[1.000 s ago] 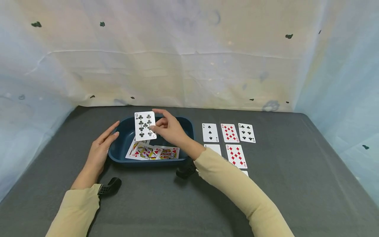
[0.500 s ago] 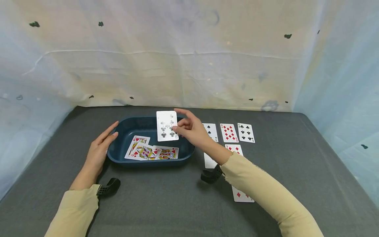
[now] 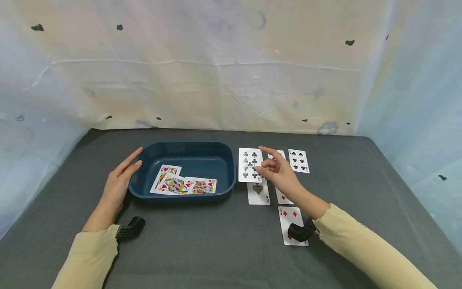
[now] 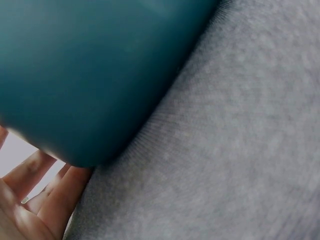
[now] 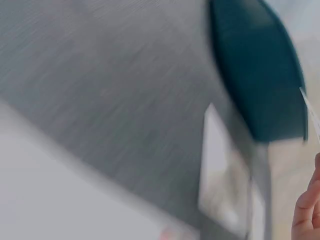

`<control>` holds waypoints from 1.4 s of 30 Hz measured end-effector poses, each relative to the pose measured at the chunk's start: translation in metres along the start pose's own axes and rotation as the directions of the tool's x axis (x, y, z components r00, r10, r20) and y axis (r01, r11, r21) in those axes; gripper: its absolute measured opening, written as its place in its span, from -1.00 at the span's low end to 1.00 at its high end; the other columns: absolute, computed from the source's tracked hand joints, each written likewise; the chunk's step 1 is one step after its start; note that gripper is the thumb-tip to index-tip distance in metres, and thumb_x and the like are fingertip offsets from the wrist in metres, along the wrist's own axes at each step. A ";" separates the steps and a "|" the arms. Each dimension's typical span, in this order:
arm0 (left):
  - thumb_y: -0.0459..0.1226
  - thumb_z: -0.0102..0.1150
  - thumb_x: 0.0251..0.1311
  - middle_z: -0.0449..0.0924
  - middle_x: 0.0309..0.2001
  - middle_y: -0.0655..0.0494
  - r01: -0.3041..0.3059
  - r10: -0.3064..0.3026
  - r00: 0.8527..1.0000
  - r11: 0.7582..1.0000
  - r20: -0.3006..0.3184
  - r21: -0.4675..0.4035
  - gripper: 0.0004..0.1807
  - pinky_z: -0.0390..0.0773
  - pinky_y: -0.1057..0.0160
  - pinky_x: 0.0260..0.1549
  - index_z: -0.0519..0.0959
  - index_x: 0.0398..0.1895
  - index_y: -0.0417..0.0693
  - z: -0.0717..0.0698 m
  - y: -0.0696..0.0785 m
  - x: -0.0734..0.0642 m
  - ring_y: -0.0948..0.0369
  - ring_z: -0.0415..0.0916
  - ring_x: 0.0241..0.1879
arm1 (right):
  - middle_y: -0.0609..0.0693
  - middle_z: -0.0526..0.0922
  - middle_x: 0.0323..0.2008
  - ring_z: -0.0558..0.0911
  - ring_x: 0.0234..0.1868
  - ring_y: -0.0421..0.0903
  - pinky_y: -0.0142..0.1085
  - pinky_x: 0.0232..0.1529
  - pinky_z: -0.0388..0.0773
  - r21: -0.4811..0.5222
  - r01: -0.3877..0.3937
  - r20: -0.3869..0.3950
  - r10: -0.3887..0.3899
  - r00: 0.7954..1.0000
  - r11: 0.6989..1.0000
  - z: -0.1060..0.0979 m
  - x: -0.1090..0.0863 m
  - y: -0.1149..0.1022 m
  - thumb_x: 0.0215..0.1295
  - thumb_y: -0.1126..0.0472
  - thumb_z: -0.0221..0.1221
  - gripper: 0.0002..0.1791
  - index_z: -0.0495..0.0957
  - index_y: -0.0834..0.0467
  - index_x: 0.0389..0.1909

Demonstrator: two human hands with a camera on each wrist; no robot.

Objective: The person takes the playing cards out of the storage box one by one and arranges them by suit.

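Observation:
My right hand (image 3: 285, 176) pinches a nine of clubs (image 3: 249, 165) between thumb and fingers, right of a dark blue tray (image 3: 205, 160). The held card hides the one behind it and overlaps the top of an ace of spades (image 3: 258, 197). In the right wrist view, only the thin edge of the held card (image 5: 311, 117) shows. My left hand (image 3: 116, 186) rests against the tray's left end with fairly straight fingers; the left wrist view shows its fingers (image 4: 67, 195) touching the outer wall. Inside the tray lie overlapping face cards of hearts (image 3: 177, 185).
Right of the tray, playing cards lie face up in rows: a six of clubs (image 3: 298, 161), a nine of diamonds (image 3: 282, 198) partly under my forearm, and a diamond card (image 3: 288, 216) nearest me. Grey cloth (image 3: 202, 245) covers the table, and a pale curtain (image 3: 216, 72) hangs behind.
The right hand has carried the nine of clubs from above the tray to the right, over the laid-out cards. The left hand stays at the tray's left end.

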State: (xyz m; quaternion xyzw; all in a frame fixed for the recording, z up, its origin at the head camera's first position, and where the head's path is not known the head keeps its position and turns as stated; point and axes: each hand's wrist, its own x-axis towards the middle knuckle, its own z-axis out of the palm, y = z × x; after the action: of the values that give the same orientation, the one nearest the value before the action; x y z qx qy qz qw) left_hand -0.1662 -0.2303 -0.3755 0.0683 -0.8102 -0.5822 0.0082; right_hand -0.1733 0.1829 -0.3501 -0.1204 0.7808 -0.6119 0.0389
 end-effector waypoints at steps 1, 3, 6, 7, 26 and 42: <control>0.15 -0.09 0.36 -0.15 0.54 0.14 0.000 0.000 1.000 1.000 -0.001 -0.001 -0.40 -0.16 -0.31 0.36 0.11 0.45 0.49 0.000 0.000 0.000 -0.05 -0.24 0.51 | -0.14 0.57 -0.43 0.52 -0.43 -0.19 -0.34 -0.33 0.52 -0.002 -0.010 -0.008 0.009 1.000 1.000 -0.006 -0.004 0.004 0.30 0.36 0.17 -0.35 0.23 0.09 0.39; 0.14 -0.09 0.36 -0.15 0.54 0.14 -0.003 0.003 1.000 1.000 -0.001 -0.001 -0.40 -0.16 -0.31 0.36 0.11 0.45 0.48 -0.001 0.000 0.000 -0.05 -0.24 0.51 | -0.17 0.55 -0.45 0.51 -0.45 -0.23 -0.38 -0.38 0.50 -0.017 -0.027 -0.029 0.026 0.999 0.999 -0.017 -0.011 0.013 0.29 0.37 0.18 -0.35 0.22 0.12 0.39; 0.14 -0.09 0.36 -0.15 0.54 0.14 -0.006 0.006 1.000 1.000 -0.004 -0.006 -0.41 -0.16 -0.30 0.36 0.12 0.44 0.49 -0.001 -0.001 0.000 -0.05 -0.23 0.51 | -0.18 0.54 -0.48 0.47 -0.49 -0.26 -0.41 -0.45 0.43 -0.047 -0.048 -0.067 0.044 0.997 0.998 -0.032 -0.020 0.024 0.27 0.38 0.19 -0.34 0.22 0.17 0.38; 0.14 -0.09 0.37 -0.15 0.54 0.14 -0.007 0.007 1.000 1.000 -0.005 -0.006 -0.41 -0.16 -0.30 0.36 0.12 0.44 0.49 -0.001 -0.001 0.000 -0.04 -0.23 0.51 | -0.19 0.54 -0.48 0.47 -0.49 -0.26 -0.42 -0.45 0.44 -0.066 -0.051 -0.078 0.046 0.996 0.997 -0.036 -0.023 0.026 0.27 0.38 0.19 -0.34 0.22 0.19 0.38; 0.14 -0.10 0.37 -0.16 0.54 0.18 0.000 0.000 1.000 1.000 -0.007 -0.007 -0.42 -0.15 -0.30 0.36 0.12 0.43 0.53 0.001 0.000 0.000 -0.03 -0.26 0.51 | -0.16 0.58 -0.42 0.48 -0.50 -0.27 -0.35 -0.51 0.43 -0.348 -0.183 -0.174 0.128 0.976 0.920 -0.108 -0.074 0.044 0.32 0.22 0.19 -0.31 0.15 0.19 0.41; 0.14 -0.11 0.37 -0.16 0.54 0.16 0.001 -0.001 1.000 1.000 -0.008 -0.004 -0.41 -0.17 -0.31 0.36 0.11 0.45 0.49 0.002 -0.001 0.001 -0.03 -0.26 0.51 | 0.13 0.54 -0.29 0.47 -0.44 -0.30 -0.39 -0.48 0.43 -0.556 -0.107 -0.076 0.077 0.994 0.824 -0.125 -0.074 0.046 0.25 0.24 0.25 -0.39 0.31 0.31 0.29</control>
State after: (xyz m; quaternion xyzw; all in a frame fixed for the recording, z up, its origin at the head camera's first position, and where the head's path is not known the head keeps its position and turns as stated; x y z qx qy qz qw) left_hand -0.1673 -0.2291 -0.3767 0.0710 -0.8089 -0.5835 0.0110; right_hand -0.1339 0.3291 -0.3695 -0.0733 0.9312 -0.3570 0.0116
